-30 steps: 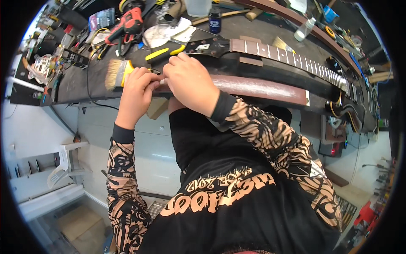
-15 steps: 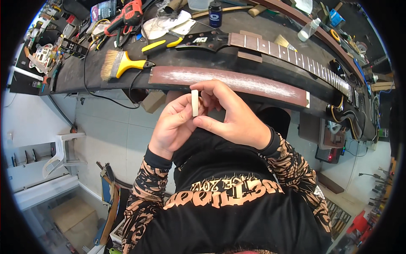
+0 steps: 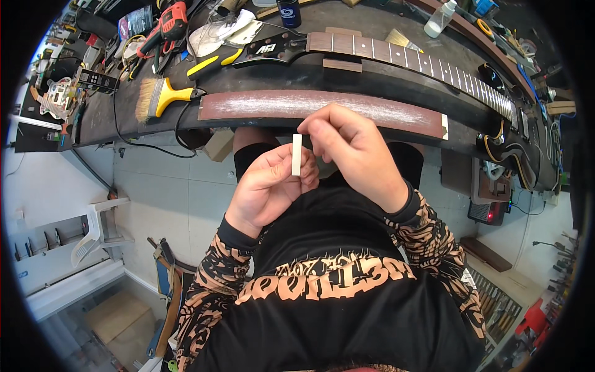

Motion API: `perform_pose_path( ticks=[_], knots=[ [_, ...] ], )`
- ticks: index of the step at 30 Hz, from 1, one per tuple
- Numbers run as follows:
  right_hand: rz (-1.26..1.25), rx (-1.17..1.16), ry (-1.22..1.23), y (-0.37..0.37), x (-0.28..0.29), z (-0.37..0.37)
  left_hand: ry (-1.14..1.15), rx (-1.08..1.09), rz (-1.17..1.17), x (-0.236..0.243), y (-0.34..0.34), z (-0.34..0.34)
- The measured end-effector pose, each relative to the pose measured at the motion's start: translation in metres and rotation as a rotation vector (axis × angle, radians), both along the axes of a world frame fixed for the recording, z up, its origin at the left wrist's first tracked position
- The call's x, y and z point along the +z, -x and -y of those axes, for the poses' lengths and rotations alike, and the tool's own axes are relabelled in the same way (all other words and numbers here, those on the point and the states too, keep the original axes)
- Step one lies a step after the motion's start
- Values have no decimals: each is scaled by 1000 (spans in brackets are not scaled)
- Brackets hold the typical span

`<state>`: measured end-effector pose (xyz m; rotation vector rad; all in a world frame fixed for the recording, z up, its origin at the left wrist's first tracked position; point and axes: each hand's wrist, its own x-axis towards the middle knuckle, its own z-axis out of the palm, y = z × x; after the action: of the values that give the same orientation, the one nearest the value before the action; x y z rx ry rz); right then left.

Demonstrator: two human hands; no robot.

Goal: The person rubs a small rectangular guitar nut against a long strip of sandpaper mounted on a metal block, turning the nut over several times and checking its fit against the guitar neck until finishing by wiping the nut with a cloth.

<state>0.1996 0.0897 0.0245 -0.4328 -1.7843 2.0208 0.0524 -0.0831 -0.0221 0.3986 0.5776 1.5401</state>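
My left hand (image 3: 263, 186) is closed on a small cream-white rectangular piece (image 3: 296, 155), held upright between thumb and fingers. My right hand (image 3: 350, 158) hovers at its upper end, fingers loosely curled, with a fingertip at or very near the piece; contact is unclear. Beyond both hands, a long red-brown sanding strip (image 3: 260, 104) with whitish residue lies along the bench edge. A yellow-handled brush (image 3: 170, 94) lies at its left, and a black guitar with a long fretted neck (image 3: 396, 56) lies behind it.
The dark workbench (image 3: 124, 124) also carries a red power tool (image 3: 167, 28), yellow-handled tool (image 3: 207, 62), dark blue container (image 3: 290, 15), clear bottle (image 3: 437, 22) and second brush (image 3: 400, 38). A black cable hangs over the edge. A white plastic chair (image 3: 93, 229) stands at lower left.
My hands came back from the bench edge toward my body, revealing the cream piece, then shifted slightly right. My right fingers have moved up to the piece's top, leaving it in my left hand.
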Motion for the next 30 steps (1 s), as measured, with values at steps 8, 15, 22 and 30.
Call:
perform_pose_path(
  ticks=[8,15,22,30],
  knots=[
    [99,80,138,-13,-5,7,11,-16,34,2,-8,-1],
    [36,-7,71,-18,-7,7,14,-46,73,-4,-11,1],
    [-116,24,-307,-33,-17,0,-6,177,-465,-1,-15,-1],
    [-214,-87,-729,-42,-26,-9,-151,369,-988,-5,-20,-16]
  ],
)
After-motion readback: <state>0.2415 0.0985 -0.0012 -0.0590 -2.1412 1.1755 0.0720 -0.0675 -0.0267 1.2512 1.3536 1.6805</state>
